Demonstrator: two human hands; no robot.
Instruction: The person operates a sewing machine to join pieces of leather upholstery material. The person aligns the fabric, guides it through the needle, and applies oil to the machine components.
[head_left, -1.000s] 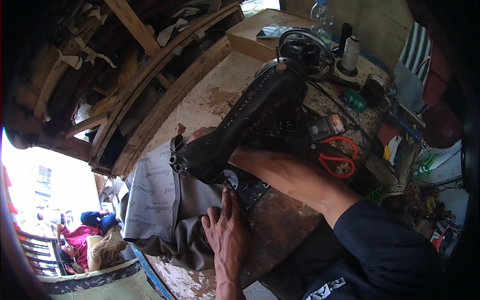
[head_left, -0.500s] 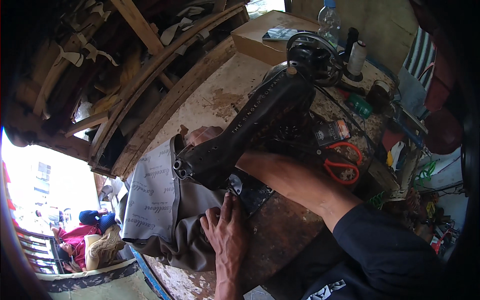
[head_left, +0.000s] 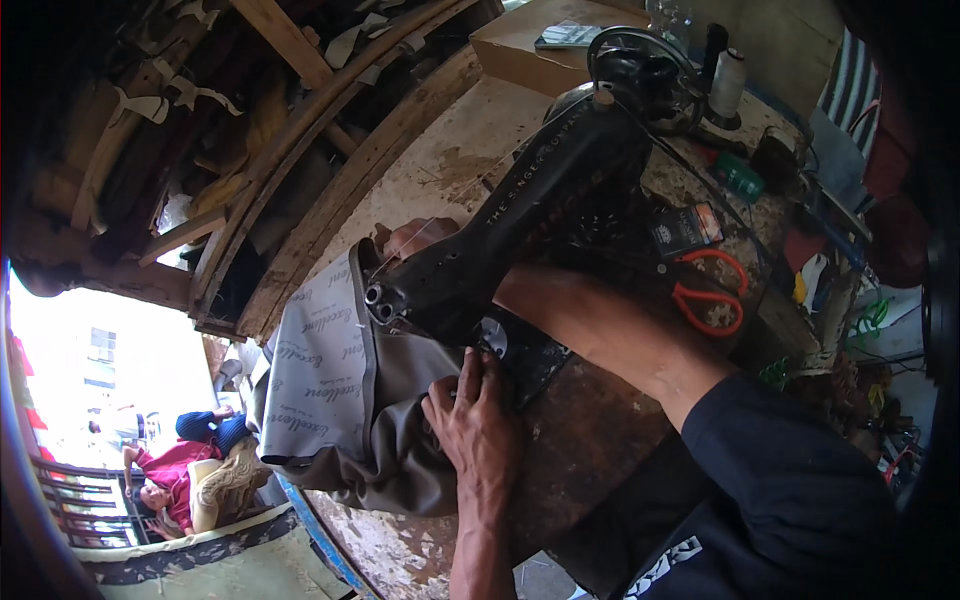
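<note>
A black sewing machine point(head_left: 525, 205) stands aslant on the worn table. Under its needle end lies a grey-brown cloth piece point(head_left: 410, 375), bunched into folds, with a pale printed lining point(head_left: 318, 370) turned outward at its left. My left hand point(head_left: 470, 425) presses the cloth right beside the presser foot, two fingers straight and the others bent. My right arm passes beneath the machine's arm. Beyond the machine head, my right hand point(head_left: 422, 238) is curled at the cloth's far edge; its fingertips are hidden, so what it grips cannot be made out.
Orange-handled scissors point(head_left: 738, 318) and a small dark packet point(head_left: 688, 228) lie right of the machine. A thread spool point(head_left: 728, 88) stands behind them. At the back, a cardboard box point(head_left: 510, 60) bears a phone point(head_left: 570, 36). Wooden shelving point(head_left: 400, 150) borders the left; a person point(head_left: 180, 470) sits outside.
The whole view has shifted a little, so the scene sits further right and higher. Both hands keep their places on the cloth, with no clear movement relative to the machine.
</note>
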